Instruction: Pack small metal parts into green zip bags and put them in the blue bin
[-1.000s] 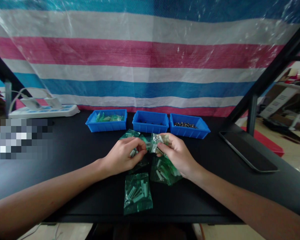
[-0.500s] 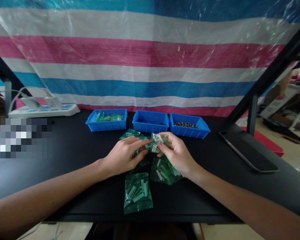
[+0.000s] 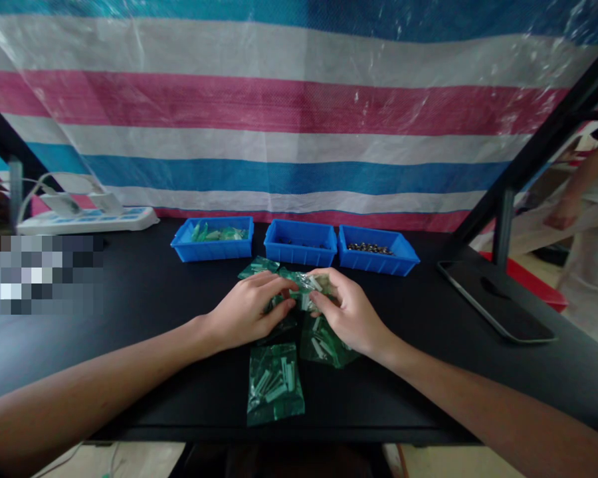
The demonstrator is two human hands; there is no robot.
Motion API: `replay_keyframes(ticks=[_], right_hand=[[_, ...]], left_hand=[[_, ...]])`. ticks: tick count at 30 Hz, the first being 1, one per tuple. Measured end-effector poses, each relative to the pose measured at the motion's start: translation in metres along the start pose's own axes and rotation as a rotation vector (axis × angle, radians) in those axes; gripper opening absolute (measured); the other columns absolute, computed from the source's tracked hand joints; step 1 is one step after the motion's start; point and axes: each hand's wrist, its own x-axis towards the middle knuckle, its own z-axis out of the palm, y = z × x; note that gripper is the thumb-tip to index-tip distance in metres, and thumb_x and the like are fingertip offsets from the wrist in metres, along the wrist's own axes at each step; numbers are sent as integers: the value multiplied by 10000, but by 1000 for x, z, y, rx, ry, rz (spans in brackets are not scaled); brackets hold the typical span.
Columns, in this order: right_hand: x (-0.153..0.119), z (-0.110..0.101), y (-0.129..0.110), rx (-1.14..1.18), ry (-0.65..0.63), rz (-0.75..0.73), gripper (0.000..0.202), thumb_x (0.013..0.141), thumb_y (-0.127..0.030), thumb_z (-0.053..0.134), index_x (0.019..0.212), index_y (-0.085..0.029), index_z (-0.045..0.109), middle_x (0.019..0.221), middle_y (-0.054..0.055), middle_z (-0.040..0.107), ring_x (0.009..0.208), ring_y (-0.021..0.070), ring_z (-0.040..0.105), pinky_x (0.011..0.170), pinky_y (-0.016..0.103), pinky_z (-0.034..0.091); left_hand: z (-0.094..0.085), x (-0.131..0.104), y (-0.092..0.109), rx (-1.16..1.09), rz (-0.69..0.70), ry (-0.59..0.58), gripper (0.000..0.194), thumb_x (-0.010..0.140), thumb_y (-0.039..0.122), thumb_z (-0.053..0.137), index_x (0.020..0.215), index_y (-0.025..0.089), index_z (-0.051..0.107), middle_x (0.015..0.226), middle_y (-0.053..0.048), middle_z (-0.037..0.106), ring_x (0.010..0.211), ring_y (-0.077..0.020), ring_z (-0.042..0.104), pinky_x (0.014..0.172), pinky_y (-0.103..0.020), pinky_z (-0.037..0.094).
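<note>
Between my hands is a small green-tinted plastic bag (image 3: 306, 284) with pale pieces inside. My right hand (image 3: 351, 309) grips its right side between thumb and fingers. The curled fingers of my left hand (image 3: 254, 302) close on its left side, though the fingertips are partly hidden. Beneath my left palm, other green bags show in part. One green bag of white plastic pieces (image 3: 275, 384) lies flat near the table's front edge. Another bag (image 3: 326, 342) lies under my right hand, partly covered. A further green bag (image 3: 258, 267) rests beyond my left knuckles.
Along the back stand a blue bin with green bags (image 3: 212, 249), a blue bin with a few dark bits (image 3: 300, 252) and a blue bin of small metal parts (image 3: 379, 262). A phone (image 3: 496, 302) lies right, a power strip (image 3: 90, 219) left. A person (image 3: 591, 219) stands beyond the right frame.
My right hand has shifted slightly left with the bag, closer to my left hand, which stays almost in place. At the far right, a person has come further into view.
</note>
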Motion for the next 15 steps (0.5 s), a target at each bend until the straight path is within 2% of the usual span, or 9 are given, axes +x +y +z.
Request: replay_keyframes(ticks=[6,15], right_hand=[[0,-1,-1,0,-2,-2,199,796,-204,522,995,-194,536,946,47,610,773,160,614,592,258,563],[-3,1,-2,-10,-27,-1,240,789,-191,521,1026,-201,561,941,47,617,771,162,612,579,257,562]], left_hand=[[-1,0,0,-28,9,1,196,858,238,454,1014,162,546,857,-47,628,806,-162,568,719,-270,455],[-2,1,1,-44,-4,-22,115,850,211,458,904,165,548,804,-37,604,768,-156,555,688,-258,442]])
